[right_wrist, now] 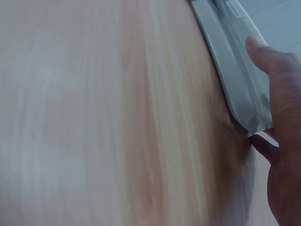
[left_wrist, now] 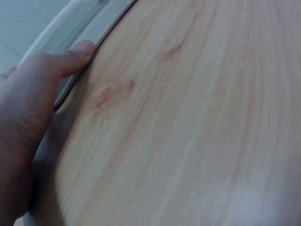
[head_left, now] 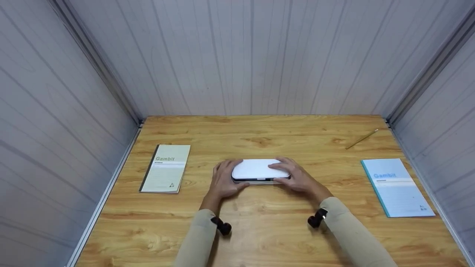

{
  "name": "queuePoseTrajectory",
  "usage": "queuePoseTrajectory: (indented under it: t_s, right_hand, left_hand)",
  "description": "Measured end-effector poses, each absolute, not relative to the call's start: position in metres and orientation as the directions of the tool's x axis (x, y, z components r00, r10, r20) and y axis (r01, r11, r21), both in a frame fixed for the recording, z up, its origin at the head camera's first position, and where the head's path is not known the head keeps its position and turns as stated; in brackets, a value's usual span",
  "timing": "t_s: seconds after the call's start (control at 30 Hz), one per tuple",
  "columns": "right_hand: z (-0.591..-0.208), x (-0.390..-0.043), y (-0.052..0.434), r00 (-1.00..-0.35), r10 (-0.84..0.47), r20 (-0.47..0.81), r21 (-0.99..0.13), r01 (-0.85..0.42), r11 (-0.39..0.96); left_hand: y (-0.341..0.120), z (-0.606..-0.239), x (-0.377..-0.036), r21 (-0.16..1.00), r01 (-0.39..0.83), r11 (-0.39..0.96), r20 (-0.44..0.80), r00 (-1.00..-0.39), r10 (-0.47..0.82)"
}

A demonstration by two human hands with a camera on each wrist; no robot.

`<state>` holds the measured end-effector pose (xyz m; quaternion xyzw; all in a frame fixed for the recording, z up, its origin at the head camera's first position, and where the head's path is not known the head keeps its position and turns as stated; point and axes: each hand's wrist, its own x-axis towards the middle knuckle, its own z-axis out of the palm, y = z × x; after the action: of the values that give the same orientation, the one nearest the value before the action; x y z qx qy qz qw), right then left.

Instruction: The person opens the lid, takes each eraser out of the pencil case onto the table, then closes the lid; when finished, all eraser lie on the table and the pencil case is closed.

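Note:
A white pencil-box-like case point(head_left: 256, 169) with rounded corners lies across the middle of the wooden table. A dark gap and a small light clasp point(head_left: 261, 179) show along its front, between lid and base. My left hand point(head_left: 224, 180) grips the left end, with the thumb point(left_wrist: 80, 52) against the front edge of the base. At the other end my right hand point(head_left: 295, 176) holds the case, fingers over the lid and thumb point(right_wrist: 263, 54) at the front. The right wrist view shows the case's pale side point(right_wrist: 221, 52) close over the wood.
On the left lies a cream notebook point(head_left: 169, 168) with a dark spine. A light blue notebook point(head_left: 399, 189) is near the right edge, and a pencil point(head_left: 362, 139) lies behind it. Panelled walls point(head_left: 252, 59) enclose the table at the back and both sides.

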<state>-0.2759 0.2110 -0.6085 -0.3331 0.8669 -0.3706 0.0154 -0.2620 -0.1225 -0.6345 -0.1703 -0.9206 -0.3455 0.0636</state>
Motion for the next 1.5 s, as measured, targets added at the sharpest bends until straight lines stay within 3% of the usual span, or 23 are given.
queuePoseTrajectory:
  t_s: [0.27,0.53,0.93,1.5]
  right_hand:
    - [-0.607,-0.277,0.211,-0.769,-0.596,0.232,-0.66,-0.574,0.484]
    - [-0.599,-0.275,0.209,-0.807,-0.533,0.253,-0.697,-0.534,0.478]
    - [-0.598,-0.277,0.211,-0.805,-0.357,0.474,-0.705,-0.589,0.394]
    - [-0.591,-0.29,0.207,-0.88,-0.215,0.424,-0.804,-0.475,0.357]
  left_hand:
    - [-0.125,-0.636,-0.264,0.633,0.356,0.687,0.233,-0.934,0.269]
    - [-0.126,-0.635,-0.264,0.681,0.343,0.647,0.247,-0.939,0.238]
    - [-0.126,-0.635,-0.263,0.721,0.327,0.611,0.255,-0.945,0.205]
    - [-0.126,-0.635,-0.261,0.736,0.314,0.6,0.26,-0.949,0.178]
